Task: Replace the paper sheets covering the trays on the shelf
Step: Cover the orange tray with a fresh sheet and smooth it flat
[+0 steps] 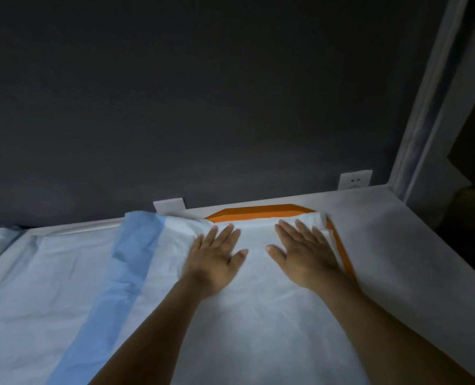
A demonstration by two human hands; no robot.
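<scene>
A white paper sheet (258,315) lies over an orange tray (258,211), whose far rim and right edge still show. My left hand (217,259) rests flat on the sheet, fingers spread, near the tray's far side. My right hand (303,251) lies flat beside it, its fingers reaching the crumpled far right corner of the sheet. A blue strip (125,273) runs along the sheet's left part, with more white paper (50,287) to its left.
The white shelf surface (397,245) extends to the right of the tray. A dark wall (203,93) rises behind, with two white wall plates (354,180) low on it. A white post (430,93) stands at the right.
</scene>
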